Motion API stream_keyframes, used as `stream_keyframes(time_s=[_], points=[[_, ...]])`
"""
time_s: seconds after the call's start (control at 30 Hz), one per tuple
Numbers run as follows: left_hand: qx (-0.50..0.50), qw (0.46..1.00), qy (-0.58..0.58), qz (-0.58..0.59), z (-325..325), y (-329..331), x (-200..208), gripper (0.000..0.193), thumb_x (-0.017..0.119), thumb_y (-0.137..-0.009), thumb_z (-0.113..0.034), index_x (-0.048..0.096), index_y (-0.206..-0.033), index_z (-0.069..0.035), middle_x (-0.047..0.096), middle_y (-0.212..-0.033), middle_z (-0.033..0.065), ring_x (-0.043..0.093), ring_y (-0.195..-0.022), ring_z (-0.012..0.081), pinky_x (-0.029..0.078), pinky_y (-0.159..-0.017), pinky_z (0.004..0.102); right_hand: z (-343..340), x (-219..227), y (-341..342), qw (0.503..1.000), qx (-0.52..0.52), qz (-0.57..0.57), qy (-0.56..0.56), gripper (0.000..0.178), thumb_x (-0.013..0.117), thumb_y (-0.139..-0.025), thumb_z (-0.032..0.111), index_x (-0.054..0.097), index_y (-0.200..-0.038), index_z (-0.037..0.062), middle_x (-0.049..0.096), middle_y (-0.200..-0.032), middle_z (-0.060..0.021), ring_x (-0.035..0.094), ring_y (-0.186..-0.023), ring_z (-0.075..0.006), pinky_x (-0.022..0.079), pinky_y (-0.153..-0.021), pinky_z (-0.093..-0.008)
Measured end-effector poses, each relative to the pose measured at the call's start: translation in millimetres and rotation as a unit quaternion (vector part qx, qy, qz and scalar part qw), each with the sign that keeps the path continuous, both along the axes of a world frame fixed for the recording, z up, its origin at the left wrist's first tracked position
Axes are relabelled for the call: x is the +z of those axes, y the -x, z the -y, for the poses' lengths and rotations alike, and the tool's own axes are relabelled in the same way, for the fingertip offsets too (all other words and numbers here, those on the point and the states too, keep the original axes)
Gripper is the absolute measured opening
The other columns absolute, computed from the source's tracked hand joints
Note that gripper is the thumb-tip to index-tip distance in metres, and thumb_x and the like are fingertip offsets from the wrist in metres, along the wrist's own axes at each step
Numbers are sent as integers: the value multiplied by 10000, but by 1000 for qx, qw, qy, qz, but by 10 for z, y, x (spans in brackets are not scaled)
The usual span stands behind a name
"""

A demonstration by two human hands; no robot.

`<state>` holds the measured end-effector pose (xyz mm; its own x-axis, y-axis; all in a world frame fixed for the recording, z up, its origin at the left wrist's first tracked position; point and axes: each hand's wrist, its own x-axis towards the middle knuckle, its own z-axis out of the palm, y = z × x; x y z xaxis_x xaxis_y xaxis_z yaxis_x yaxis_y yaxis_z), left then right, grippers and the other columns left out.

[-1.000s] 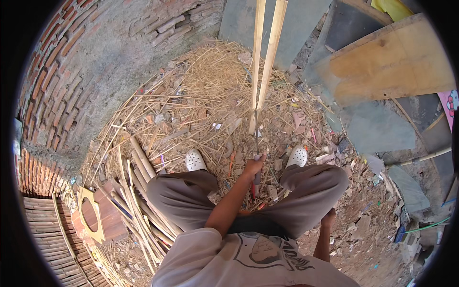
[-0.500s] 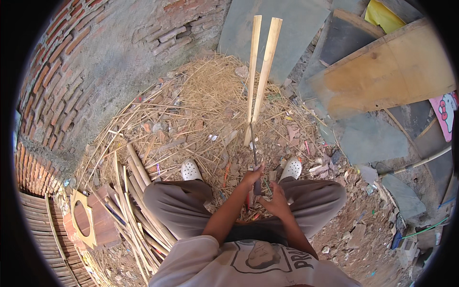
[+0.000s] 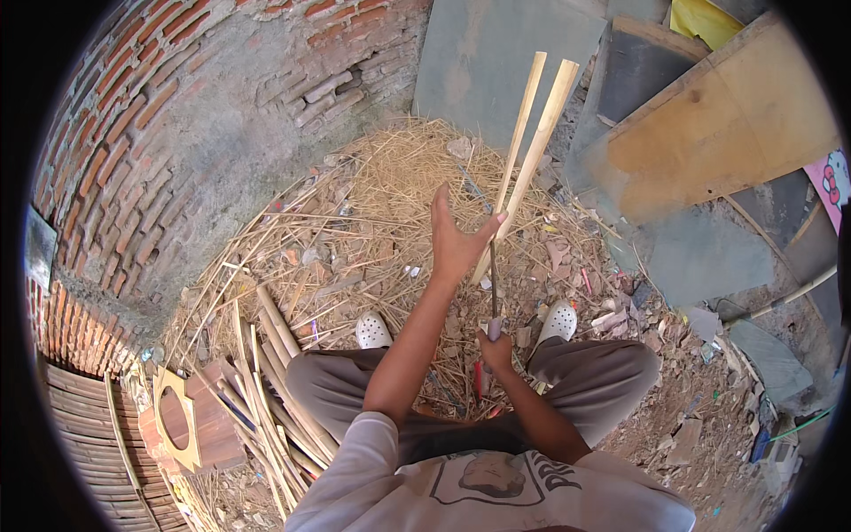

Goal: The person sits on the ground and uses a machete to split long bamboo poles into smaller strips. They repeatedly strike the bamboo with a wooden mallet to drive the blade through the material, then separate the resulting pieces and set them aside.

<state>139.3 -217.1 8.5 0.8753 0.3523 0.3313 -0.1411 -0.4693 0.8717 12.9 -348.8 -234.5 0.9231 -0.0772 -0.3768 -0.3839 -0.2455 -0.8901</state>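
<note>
Split pole (image 3: 533, 158), pale and forked into two lengths, lies ahead of the person over the littered ground (image 3: 567, 257), its long axis running away from the body and leaning somewhat to the right. Its two free ends spread toward the ground's far edge, in front of a large grey panel (image 3: 505, 80), while the near end, where the lengths come together, points back between the white shoes (image 3: 373, 331). Whether the pole rests on the ground or is raised off it cannot be told.

From the left hand (image 3: 461, 244), the pole lies just to the right. That hand is the nearer of the two: it is spread wide, fingers pointing toward the far edge and thumb stretched across the lower part of the fork. It grips nothing, and whether the thumb touches the wood is unclear.

Closer to the body, the right hand (image 3: 496, 350) is closed around the handle of a long, thin blade (image 3: 494, 282). The blade reaches forward to the pole's near part, roughly in line with it; its tip is hidden about the left thumb.
</note>
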Motion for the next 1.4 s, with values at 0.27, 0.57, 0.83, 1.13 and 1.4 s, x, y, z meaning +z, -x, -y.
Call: stream_keyframes(time_s=[0.27,0.57,0.83,1.13,1.4], points=[[-105,972,180,108,-309,-976,791,373,876,-761,-250,645,-896,9,696,-789,83,637,-661,120,530,-614,271,-26,-138,156,974,96,139,149,253,666,-857,219,639,-815,-29,624,-621,-114,662,-559,-256,489,-524,-383],[-197,937,267,112,-421,-748,696,195,738,-850,-13,611,-981,56,720,-852,162,719,-822,232,614,-729,338,-16,-60,36,914,126,-227,-311,214,651,-848,152,582,-692,25,531,-534,-58,545,-462,-184,435,-467,-369],[-222,921,283,147,-702,-519,739,287,651,-914,-2,568,-1162,117,701,-1016,241,718,-946,339,643,-812,421,-127,-237,48,974,63,-209,-51,185,644,-836,55,544,-685,20,514,-529,-66,484,-397,-186,386,-392,-368],[-52,966,195,163,-885,-104,1148,417,580,-1002,-370,631,-1035,43,565,-601,29,497,-489,95,403,-472,242,-13,-539,-13,983,-10,-169,-66,134,638,-805,44,556,-712,-4,521,-525,-84,492,-385,-190,384,-388,-376],[-66,912,200,352,-3590,2049,2904,429,386,-1059,-387,495,-1085,26,362,-616,-14,341,-512,104,387,-561,283,22,-175,-78,964,-72,-203,-155,160,626,-778,84,542,-664,8,518,-518,-91,501,-384,-209,392,-370,-374]])
